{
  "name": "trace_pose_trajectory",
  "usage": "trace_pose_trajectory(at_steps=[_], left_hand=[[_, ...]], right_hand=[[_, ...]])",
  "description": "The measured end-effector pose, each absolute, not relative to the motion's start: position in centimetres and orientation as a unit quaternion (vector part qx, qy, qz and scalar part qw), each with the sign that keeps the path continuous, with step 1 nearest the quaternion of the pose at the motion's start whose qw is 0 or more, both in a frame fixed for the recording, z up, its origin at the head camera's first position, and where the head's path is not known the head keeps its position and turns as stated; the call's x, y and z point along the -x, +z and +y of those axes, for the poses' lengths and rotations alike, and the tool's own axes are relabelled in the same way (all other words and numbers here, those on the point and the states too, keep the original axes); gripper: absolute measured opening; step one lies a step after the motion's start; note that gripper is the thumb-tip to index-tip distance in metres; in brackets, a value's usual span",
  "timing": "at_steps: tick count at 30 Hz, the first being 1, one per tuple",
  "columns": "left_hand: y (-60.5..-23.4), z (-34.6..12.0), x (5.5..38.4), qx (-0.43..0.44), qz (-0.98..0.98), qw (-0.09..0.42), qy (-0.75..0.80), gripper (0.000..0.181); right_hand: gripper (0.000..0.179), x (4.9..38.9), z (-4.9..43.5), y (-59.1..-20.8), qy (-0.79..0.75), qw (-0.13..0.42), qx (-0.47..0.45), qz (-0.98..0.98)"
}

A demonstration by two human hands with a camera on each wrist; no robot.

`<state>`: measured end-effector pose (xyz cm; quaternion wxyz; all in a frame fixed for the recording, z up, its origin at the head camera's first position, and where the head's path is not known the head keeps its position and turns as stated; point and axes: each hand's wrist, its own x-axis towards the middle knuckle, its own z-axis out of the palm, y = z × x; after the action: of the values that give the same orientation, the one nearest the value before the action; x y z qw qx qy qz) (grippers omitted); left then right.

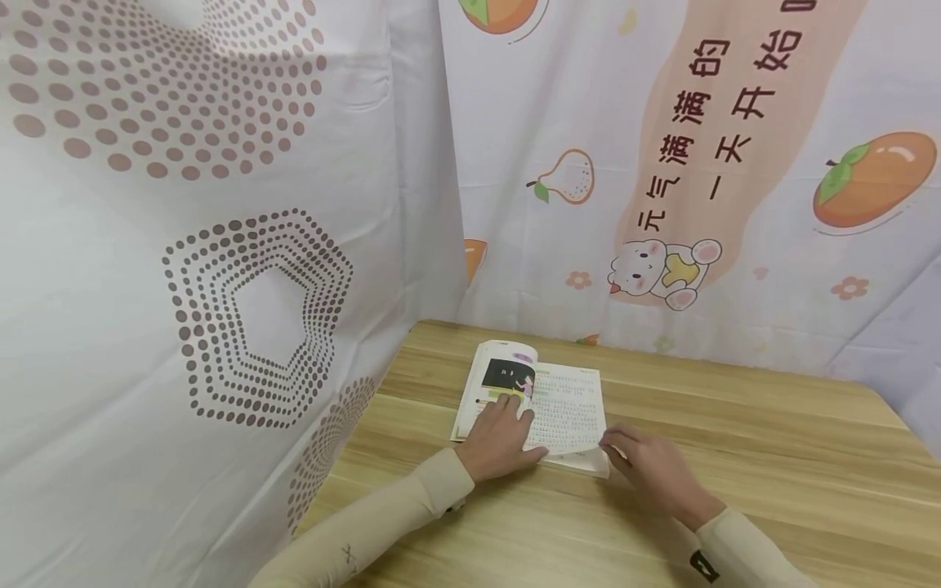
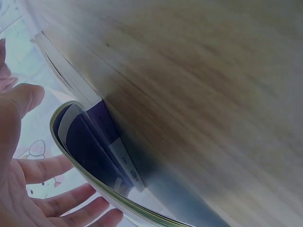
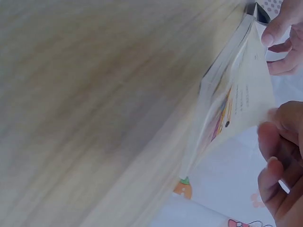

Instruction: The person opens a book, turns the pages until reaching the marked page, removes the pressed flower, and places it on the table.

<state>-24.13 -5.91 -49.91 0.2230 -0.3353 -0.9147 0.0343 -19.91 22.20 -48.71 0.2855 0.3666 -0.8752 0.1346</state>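
Observation:
An open book (image 1: pixel 566 408) lies on the wooden table, its left side curving up near the spine and showing a blackboard picture. My left hand (image 1: pixel 501 437) rests on the left-hand pages with its fingers spread and straight; in the left wrist view those fingers touch the curved pages (image 2: pixel 113 194). At the lower right corner, my right hand (image 1: pixel 654 469) pinches a page between thumb and forefinger. That page (image 3: pixel 253 90) is lifted off the stack in the right wrist view, and a picture of coloured pencils shows beneath it.
The wooden table (image 1: pixel 735 441) extends to the right of the book. A white cloth with dotted patterns (image 1: pixel 257 327) hangs along the left side, and a cloth printed with fruit and writing (image 1: pixel 573 269) hangs behind the table.

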Motion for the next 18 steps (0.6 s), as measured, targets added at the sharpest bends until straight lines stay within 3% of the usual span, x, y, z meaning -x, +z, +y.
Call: trace_pose_trajectory(at_steps=[6, 10, 14, 18], left_hand=[[-49.8, -5.6, 24.1, 0.333, -0.914, 0.231, 0.032, 0.065], [-50.1, -5.4, 24.1, 0.330, -0.913, 0.235, 0.040, 0.061], [-50.2, -5.3, 24.2, 0.324, -0.915, 0.239, 0.035, 0.049], [-50.3, -5.3, 24.3, 0.315, -0.917, 0.244, 0.026, 0.038]], right_hand=[[0.026, 20.2, 21.9, -48.1, 0.143, 0.317, -0.378, -0.858], [0.005, 20.3, 21.7, -47.8, 0.158, 0.342, -0.389, -0.841], [0.038, 20.3, 21.6, -47.5, 0.186, 0.358, -0.391, -0.827], [0.014, 20.2, 21.6, -47.3, 0.208, 0.361, -0.379, -0.827]])
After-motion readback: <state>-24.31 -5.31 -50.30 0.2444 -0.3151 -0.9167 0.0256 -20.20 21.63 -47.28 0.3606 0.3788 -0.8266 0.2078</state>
